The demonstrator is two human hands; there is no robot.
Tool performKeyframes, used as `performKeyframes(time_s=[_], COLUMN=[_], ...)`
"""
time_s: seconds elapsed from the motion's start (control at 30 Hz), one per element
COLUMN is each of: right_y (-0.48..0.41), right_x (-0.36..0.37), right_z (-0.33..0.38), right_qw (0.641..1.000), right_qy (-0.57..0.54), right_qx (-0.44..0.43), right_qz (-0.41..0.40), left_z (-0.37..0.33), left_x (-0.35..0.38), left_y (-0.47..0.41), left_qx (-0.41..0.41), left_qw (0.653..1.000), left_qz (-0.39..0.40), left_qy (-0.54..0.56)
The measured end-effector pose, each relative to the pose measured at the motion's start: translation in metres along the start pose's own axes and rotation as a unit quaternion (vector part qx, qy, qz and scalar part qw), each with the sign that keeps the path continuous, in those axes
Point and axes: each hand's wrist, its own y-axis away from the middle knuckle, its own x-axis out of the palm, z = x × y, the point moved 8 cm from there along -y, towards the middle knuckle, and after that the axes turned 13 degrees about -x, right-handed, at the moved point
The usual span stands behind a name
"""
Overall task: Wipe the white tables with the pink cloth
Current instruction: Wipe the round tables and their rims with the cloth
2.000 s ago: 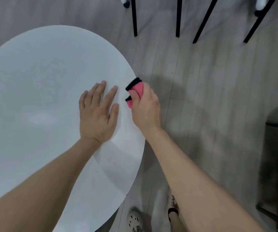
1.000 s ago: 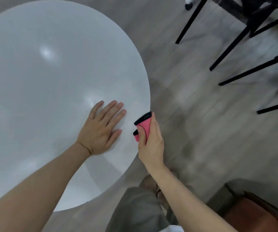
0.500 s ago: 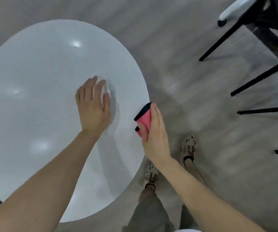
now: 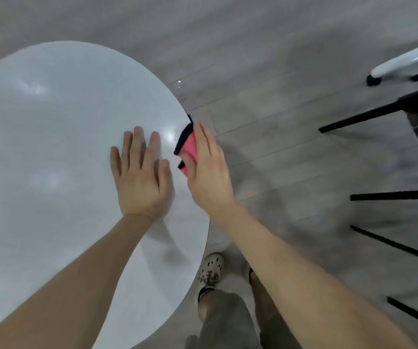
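A round white table [image 4: 51, 147] fills the left half of the head view. My left hand [image 4: 141, 177] rests flat on it near its right edge, fingers straight. My right hand [image 4: 208, 172] holds the pink cloth [image 4: 189, 149] with its black trim against the table's right rim, thumb on one side and fingers on the other. Most of the cloth is hidden behind that hand.
Grey plank floor [image 4: 291, 122] lies to the right of the table. Black chair legs [image 4: 379, 197] and a white chair foot [image 4: 404, 64] stand at the right edge. My own feet in patterned shoes [image 4: 210, 273] are beside the table's near rim.
My right hand has carried the cloth further along the table's rim, away from me. My left hand has settled flat beside it. The view has turned, so the chairs sit further right.
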Motion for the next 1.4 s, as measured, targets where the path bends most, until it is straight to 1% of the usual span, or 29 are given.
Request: performKeyframes(time_s=[0.1,0.17,0.23,0.27,0.37,0.43,0.5,0.57,0.6,0.67,0.73,0.8,0.9,0.97,1.0,1.07,1.13,1.2,1.27,1.3,1.33,1.37,1.4], right_y=[0.081,0.072,0.005,-0.040,-0.170,-0.200,-0.180,-0.125,-0.093,-0.043,-0.033,-0.078,-0.197,-0.258,-0.273,-0.269,-0.237,-0.190,-0.158,-0.155,-0.165,-0.185,-0.213], right_x=[-0.003,-0.004,-0.003,0.002,0.033,0.047,0.045,0.023,0.011,-0.005,-0.006,0.005,0.049,0.090,0.102,0.104,0.076,0.041,0.021,0.019,0.027,0.041,0.060], right_z=[0.006,0.005,0.003,0.005,0.014,0.016,0.010,0.002,-0.002,-0.004,-0.003,0.004,0.031,0.055,0.060,0.056,0.046,0.028,0.013,0.010,0.011,0.021,0.035], right_qw=[0.998,0.998,0.999,0.998,0.988,0.984,0.987,0.991,0.990,0.983,0.975,0.971,0.959,0.936,0.932,0.937,0.943,0.934,0.917,0.912,0.909,0.910,0.913], right_qy=[-0.038,-0.021,0.017,0.034,0.034,0.019,-0.002,-0.017,-0.022,-0.019,-0.004,0.016,0.057,0.070,0.081,0.087,0.065,0.059,0.087,0.092,0.085,0.073,0.058], right_qx=[0.019,0.029,0.024,0.003,-0.063,-0.081,-0.073,-0.050,-0.044,-0.032,-0.022,-0.028,-0.120,-0.169,-0.175,-0.153,-0.141,-0.147,-0.138,-0.128,-0.124,-0.132,-0.147], right_qz=[0.038,0.044,0.037,0.048,0.135,0.159,0.146,0.125,0.134,0.177,0.221,0.235,0.250,0.301,0.307,0.301,0.295,0.322,0.363,0.380,0.388,0.386,0.376], left_z=[-0.001,-0.002,-0.004,-0.004,-0.005,-0.004,-0.004,-0.002,-0.003,-0.006,-0.006,-0.006,-0.007,-0.005,-0.007,-0.009,-0.008,-0.010,-0.006,0.001,0.013,0.030,0.050], left_x=[-0.001,-0.001,-0.001,-0.002,-0.005,-0.004,-0.005,-0.006,-0.006,-0.007,-0.007,-0.007,-0.006,-0.006,-0.006,-0.005,-0.011,-0.021,-0.034,-0.041,-0.047,-0.050,-0.050], left_y=[-0.001,-0.002,-0.002,-0.001,-0.002,0.000,0.000,-0.001,-0.001,-0.003,-0.003,-0.004,-0.005,-0.007,-0.007,-0.004,-0.006,-0.019,-0.046,-0.063,-0.080,-0.096,-0.111], left_qx=[0.003,0.002,0.010,0.017,0.030,0.038,0.042,0.035,0.032,0.028,0.026,0.025,0.027,0.018,0.020,0.023,0.016,-0.003,-0.047,-0.088,-0.145,-0.219,-0.303], left_qw=[1.000,1.000,1.000,1.000,0.999,0.998,0.998,0.998,0.999,0.999,1.000,1.000,1.000,1.000,0.999,0.999,1.000,1.000,0.998,0.994,0.986,0.971,0.948], left_qz=[-0.005,-0.001,0.000,-0.006,-0.027,-0.031,-0.037,-0.032,-0.026,-0.014,-0.003,0.005,0.017,0.022,0.026,0.033,0.024,-0.001,-0.037,-0.051,-0.065,-0.070,-0.062], left_qy=[-0.001,0.001,0.008,0.012,0.024,0.027,0.030,0.033,0.032,0.022,0.013,0.009,0.003,-0.010,-0.012,-0.012,-0.005,0.008,0.027,0.039,0.051,0.063,0.076])
